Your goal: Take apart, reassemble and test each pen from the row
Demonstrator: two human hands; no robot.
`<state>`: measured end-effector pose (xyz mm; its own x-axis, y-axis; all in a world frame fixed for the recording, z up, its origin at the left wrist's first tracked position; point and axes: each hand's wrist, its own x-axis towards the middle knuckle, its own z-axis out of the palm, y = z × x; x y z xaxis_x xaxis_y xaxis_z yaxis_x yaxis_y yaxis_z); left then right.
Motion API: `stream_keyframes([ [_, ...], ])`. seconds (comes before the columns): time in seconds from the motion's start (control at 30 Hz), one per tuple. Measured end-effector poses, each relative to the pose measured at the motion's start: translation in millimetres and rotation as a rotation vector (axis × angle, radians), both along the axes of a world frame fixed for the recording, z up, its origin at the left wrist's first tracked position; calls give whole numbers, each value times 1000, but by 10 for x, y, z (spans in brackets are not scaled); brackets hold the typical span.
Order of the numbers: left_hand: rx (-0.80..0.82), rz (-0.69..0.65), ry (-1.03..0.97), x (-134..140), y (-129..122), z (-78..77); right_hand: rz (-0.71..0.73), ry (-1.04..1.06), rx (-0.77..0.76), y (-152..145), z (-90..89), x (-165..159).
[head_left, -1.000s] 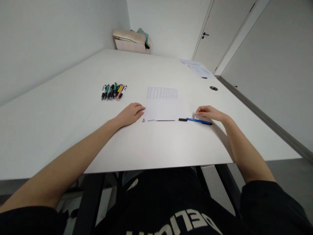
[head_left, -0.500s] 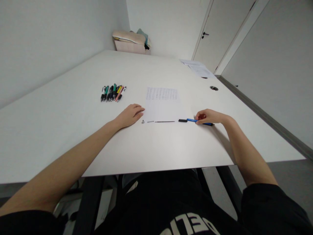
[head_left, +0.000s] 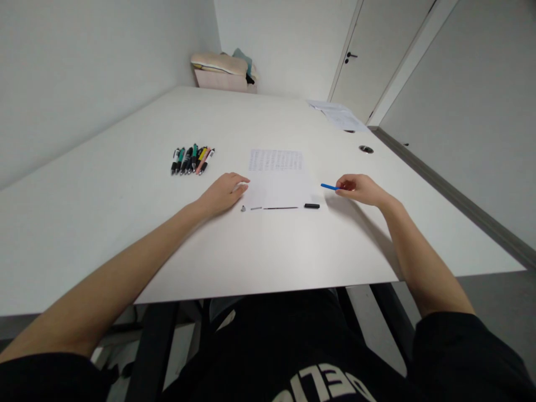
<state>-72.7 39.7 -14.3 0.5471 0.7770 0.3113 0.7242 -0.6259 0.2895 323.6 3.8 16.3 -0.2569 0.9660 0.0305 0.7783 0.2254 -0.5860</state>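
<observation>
Step, I'd judge: holding a blue pen barrel (head_left: pixel 329 186) just off the tabletop (head_left: pixel 268 257) | Right hand (head_left: pixel 359 190): fingertips pinched together on the barrel, which points to nine o'clock | Left hand (head_left: pixel 224 192): loosely spread, holding nothing, barrel well apart at its three o'clock | Black pen piece (head_left: pixel 312 206): right hand's eight o'clock | Next move likely calls for: steady pinch

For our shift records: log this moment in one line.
Right hand: holding blue tubular barrel | Left hand: at left edge of printed white paper sheet | White table: thin dark rod, short black cylinder
</observation>
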Motion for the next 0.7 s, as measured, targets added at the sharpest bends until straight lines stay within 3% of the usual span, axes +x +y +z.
stream_keyframes([
  [0.2,32,-217,78,756,-177,268,9,-103,181,-7,-25,-71],
  [0.37,29,-255,172,1332,-305,244,-24,-154,278,-7,-48,-113],
  [0.5,56,-249,199,1509,-317,143,-33,-166,301,-8,-58,-140],
  [0.7,40,-238,184,1508,-306,49,0,-175,305,5,-104,-168],
])
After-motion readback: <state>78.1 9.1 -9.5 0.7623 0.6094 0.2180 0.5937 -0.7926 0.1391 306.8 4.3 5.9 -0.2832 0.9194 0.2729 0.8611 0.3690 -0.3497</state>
